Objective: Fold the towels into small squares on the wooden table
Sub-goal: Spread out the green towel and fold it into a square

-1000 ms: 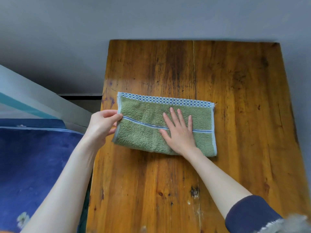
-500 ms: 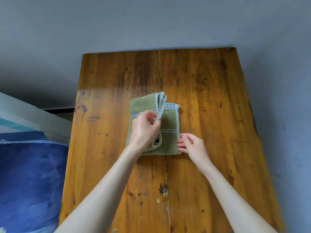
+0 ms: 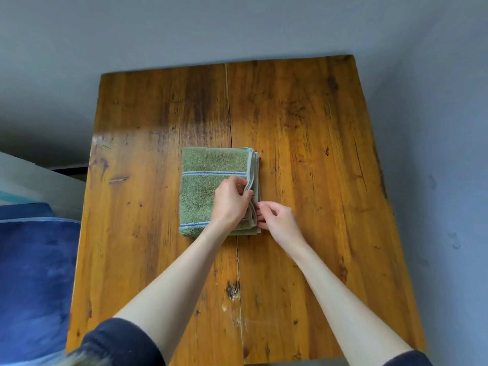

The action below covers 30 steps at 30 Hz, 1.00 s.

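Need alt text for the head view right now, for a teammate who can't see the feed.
Seen from above, a person's two hands work the right edge of a green towel folded into a rough square on a wooden table. The left hand pinches the stacked edge layers; the right hand touches that edge lower down with curled fingers. Blue fabric lies off the table's left side.

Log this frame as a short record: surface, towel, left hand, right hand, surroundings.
surface: wooden table, worn, with a seam down the middle
towel: green towel with pale blue stripes, folded to a near square, flat near the table's middle, layered edges on its right side
left hand: left hand on the towel, pinching the top layer's right edge
right hand: right hand beside the towel's near right corner, fingertips touching the stacked edges
surroundings: blue fabric left of the table, grey wall behind
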Each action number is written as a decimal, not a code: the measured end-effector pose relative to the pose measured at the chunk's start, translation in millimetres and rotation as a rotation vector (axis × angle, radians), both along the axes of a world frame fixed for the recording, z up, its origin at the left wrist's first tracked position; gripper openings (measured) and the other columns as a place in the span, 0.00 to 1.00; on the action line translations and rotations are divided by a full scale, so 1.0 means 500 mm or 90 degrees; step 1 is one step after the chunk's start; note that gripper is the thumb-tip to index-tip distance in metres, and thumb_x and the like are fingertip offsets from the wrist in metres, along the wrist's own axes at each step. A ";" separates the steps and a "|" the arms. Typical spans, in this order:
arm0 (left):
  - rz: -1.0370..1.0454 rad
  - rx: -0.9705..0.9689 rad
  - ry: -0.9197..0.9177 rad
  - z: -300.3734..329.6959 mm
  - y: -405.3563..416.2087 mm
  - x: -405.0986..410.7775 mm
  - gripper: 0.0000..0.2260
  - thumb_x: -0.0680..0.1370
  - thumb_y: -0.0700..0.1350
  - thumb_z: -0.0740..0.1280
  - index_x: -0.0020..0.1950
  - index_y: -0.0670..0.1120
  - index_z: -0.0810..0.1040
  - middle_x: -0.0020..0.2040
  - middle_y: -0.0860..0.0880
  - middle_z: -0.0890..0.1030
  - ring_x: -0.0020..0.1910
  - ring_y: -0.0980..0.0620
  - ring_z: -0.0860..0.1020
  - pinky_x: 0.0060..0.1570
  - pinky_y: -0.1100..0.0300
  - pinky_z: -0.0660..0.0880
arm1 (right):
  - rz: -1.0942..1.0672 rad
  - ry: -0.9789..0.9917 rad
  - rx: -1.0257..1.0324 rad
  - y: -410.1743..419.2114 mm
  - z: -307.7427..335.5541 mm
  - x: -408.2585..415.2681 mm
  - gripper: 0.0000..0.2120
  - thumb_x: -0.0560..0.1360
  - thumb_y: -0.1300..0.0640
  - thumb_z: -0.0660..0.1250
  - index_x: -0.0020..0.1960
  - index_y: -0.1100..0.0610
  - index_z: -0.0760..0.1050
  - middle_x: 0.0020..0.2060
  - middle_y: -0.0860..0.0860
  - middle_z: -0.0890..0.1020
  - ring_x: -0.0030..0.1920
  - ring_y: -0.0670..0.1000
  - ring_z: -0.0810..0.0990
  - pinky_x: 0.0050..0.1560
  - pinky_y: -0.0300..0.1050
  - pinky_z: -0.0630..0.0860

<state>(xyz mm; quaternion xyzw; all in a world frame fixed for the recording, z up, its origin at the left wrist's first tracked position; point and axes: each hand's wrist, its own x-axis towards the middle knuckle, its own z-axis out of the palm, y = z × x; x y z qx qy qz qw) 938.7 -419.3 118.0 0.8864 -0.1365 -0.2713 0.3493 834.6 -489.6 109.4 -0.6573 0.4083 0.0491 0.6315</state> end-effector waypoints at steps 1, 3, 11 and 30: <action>0.008 -0.010 0.015 -0.003 0.001 0.001 0.10 0.76 0.42 0.67 0.55 0.43 0.77 0.49 0.43 0.80 0.45 0.43 0.81 0.51 0.47 0.77 | 0.003 0.002 -0.006 0.000 -0.001 0.002 0.12 0.80 0.52 0.58 0.51 0.53 0.79 0.46 0.59 0.82 0.49 0.60 0.81 0.53 0.61 0.77; 0.032 -0.068 0.042 -0.001 0.010 0.001 0.09 0.77 0.42 0.65 0.56 0.43 0.78 0.47 0.45 0.81 0.45 0.45 0.81 0.50 0.48 0.78 | 0.014 0.009 -0.022 0.003 -0.004 0.010 0.13 0.79 0.48 0.59 0.49 0.54 0.79 0.44 0.55 0.83 0.48 0.56 0.81 0.53 0.59 0.78; -0.009 0.032 -0.378 -0.020 0.130 0.017 0.18 0.78 0.46 0.53 0.63 0.43 0.75 0.64 0.45 0.75 0.67 0.43 0.67 0.62 0.49 0.64 | 0.104 0.138 -0.256 0.021 0.005 0.059 0.14 0.75 0.43 0.63 0.43 0.54 0.73 0.34 0.49 0.78 0.38 0.52 0.77 0.41 0.44 0.71; -0.230 0.270 -0.366 -0.090 0.142 0.007 0.27 0.79 0.57 0.43 0.76 0.48 0.54 0.77 0.41 0.51 0.76 0.41 0.48 0.72 0.43 0.42 | 0.111 0.124 -0.628 0.066 -0.018 0.052 0.21 0.77 0.58 0.62 0.68 0.59 0.66 0.65 0.57 0.71 0.63 0.59 0.71 0.58 0.56 0.69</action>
